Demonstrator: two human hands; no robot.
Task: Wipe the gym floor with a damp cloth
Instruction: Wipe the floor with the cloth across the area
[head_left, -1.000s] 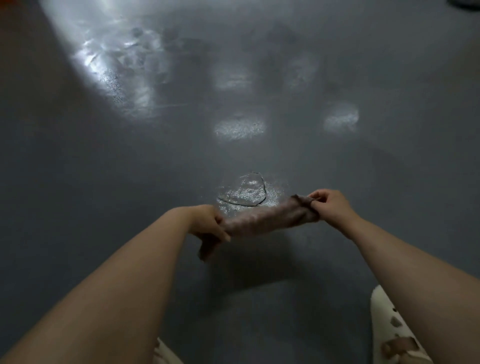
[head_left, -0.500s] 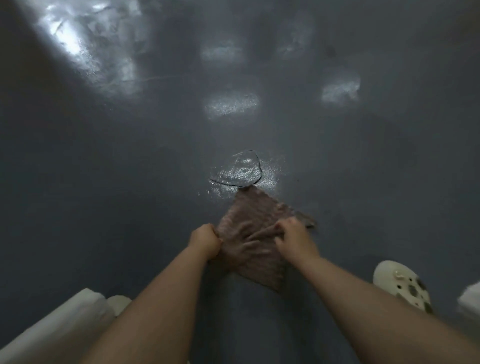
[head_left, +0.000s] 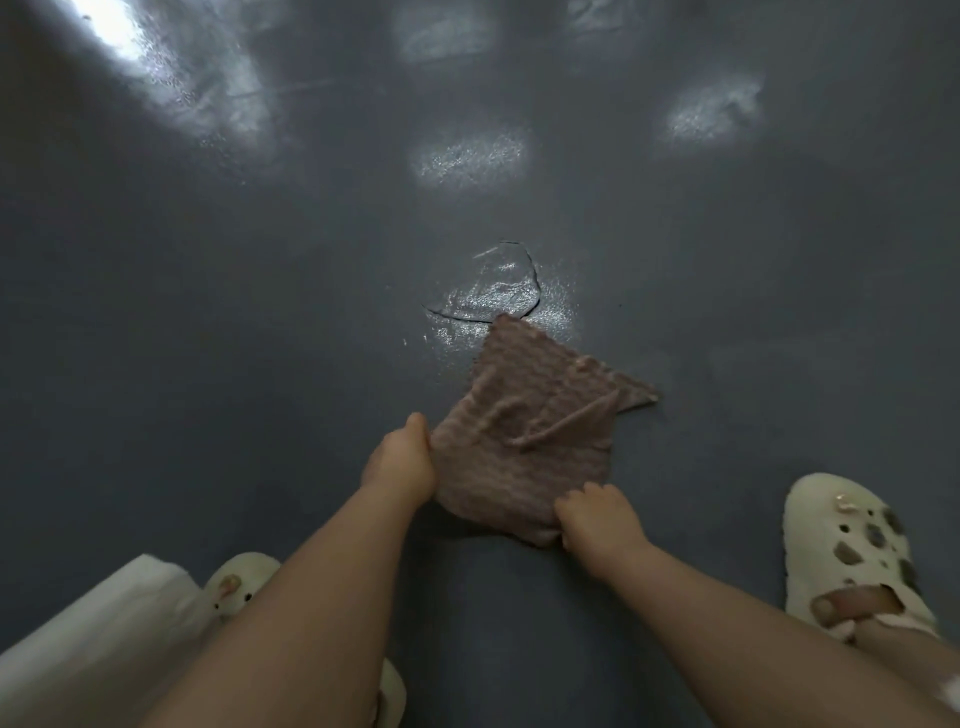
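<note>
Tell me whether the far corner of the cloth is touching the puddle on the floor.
Touching. In the head view the far corner of the cloth overlaps the near edge of the puddle, with no bare floor showing between them.

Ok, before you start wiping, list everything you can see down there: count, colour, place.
cloth: one, brownish-pink, spread on the floor at centre, creased, far corner at the puddle
puddle: one, clear, glinting, just beyond the cloth
floor: dark grey, with pale light patches at the far side
clogs: two, cream with charms, one near each lower corner
left hand: grips the cloth's left edge
right hand: grips the cloth's near corner
</note>
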